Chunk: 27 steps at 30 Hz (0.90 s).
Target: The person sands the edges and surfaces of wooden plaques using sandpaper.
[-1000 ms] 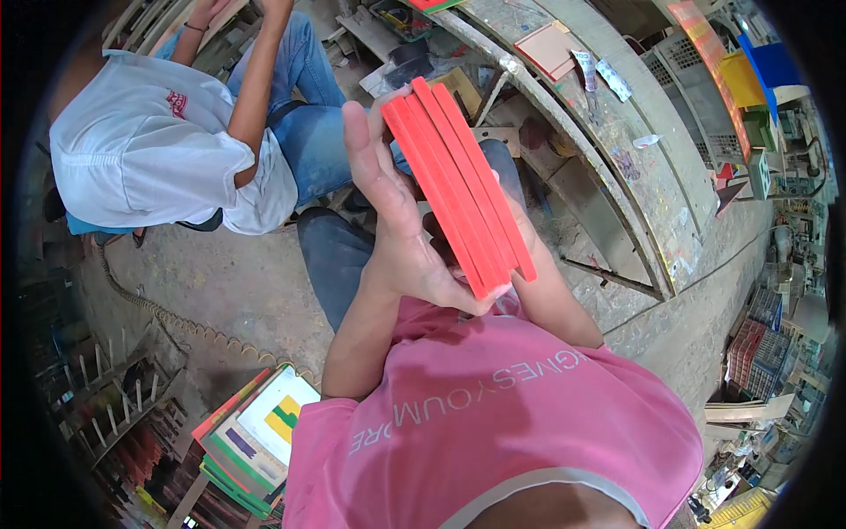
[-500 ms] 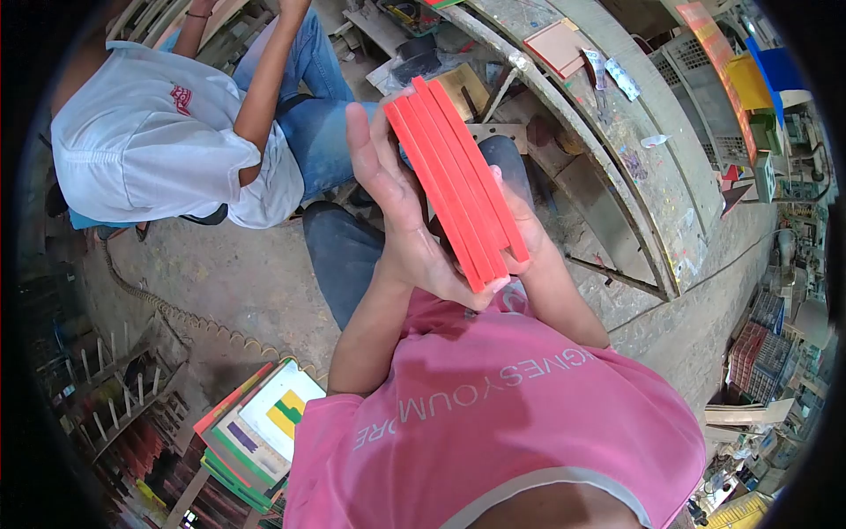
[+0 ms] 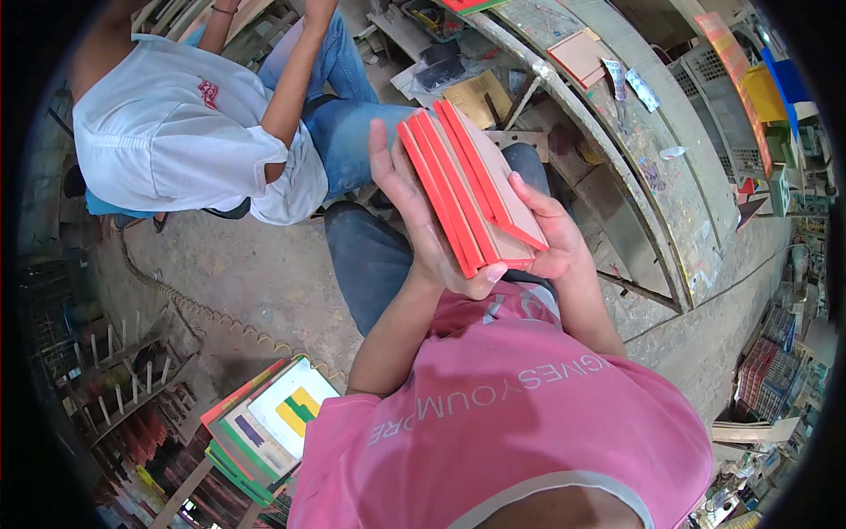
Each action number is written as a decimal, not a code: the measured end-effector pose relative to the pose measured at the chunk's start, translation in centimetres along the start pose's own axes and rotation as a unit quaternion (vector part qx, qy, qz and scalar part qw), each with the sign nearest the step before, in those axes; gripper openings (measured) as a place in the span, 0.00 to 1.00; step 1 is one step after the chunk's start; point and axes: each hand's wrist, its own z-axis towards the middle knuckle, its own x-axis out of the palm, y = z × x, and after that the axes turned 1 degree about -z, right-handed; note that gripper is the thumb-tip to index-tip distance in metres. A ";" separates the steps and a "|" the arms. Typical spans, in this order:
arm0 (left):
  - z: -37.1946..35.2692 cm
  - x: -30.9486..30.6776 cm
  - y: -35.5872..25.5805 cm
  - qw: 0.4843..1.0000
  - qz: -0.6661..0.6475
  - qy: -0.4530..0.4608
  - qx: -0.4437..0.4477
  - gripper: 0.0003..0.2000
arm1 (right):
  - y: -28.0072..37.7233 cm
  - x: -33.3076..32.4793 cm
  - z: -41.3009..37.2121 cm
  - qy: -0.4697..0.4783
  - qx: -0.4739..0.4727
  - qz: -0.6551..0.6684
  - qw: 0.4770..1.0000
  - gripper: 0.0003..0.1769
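Note:
A stack of several flat boards with red edges (image 3: 471, 189) is held up in front of my chest, tilted so that some tan faces show. On its left side my left hand (image 3: 423, 212) supports the stack, the thumb near its lower end and the fingers spread along the side. My right hand (image 3: 557, 234) grips the lower right corner of the boards. The boards on the right are fanned slightly apart from those on the left.
A co-worker in a white shirt (image 3: 189, 132) sits at the upper left. A paint-stained bench (image 3: 656, 167) curves along the right, bearing a tan board (image 3: 577, 57). Coloured boards (image 3: 264, 423) are piled at the lower left; a coiled hose (image 3: 189, 306) crosses the floor.
The boards have tilted and fanned apart, showing tan faces where mostly red edges showed. My right hand has shifted outward with the right-hand boards. The whole view has moved slightly.

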 end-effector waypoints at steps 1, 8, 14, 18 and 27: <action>-0.1 0.0 -0.2 1.000 0.001 0.002 0.000 0.72 | 0.2 0.1 -0.1 -0.013 -0.006 -0.010 1.000 0.28; -0.5 0.1 -0.2 0.988 -0.138 -0.028 -0.069 0.70 | 0.8 -0.2 -0.6 -0.076 -0.053 -0.061 0.994 0.26; -0.4 0.4 -1.6 0.957 -0.258 -0.047 -0.127 0.65 | 2.0 -0.9 -1.2 -0.129 -0.096 -0.074 0.984 0.25; -0.3 0.2 -0.8 0.932 -0.327 -0.048 -0.151 0.63 | 1.9 -2.0 -1.6 -0.119 -0.129 -0.066 0.982 0.27; -0.4 -0.7 0.7 0.834 -0.520 -0.022 -0.183 0.60 | 1.4 0.0 -3.7 -0.168 -0.177 -0.106 0.964 0.26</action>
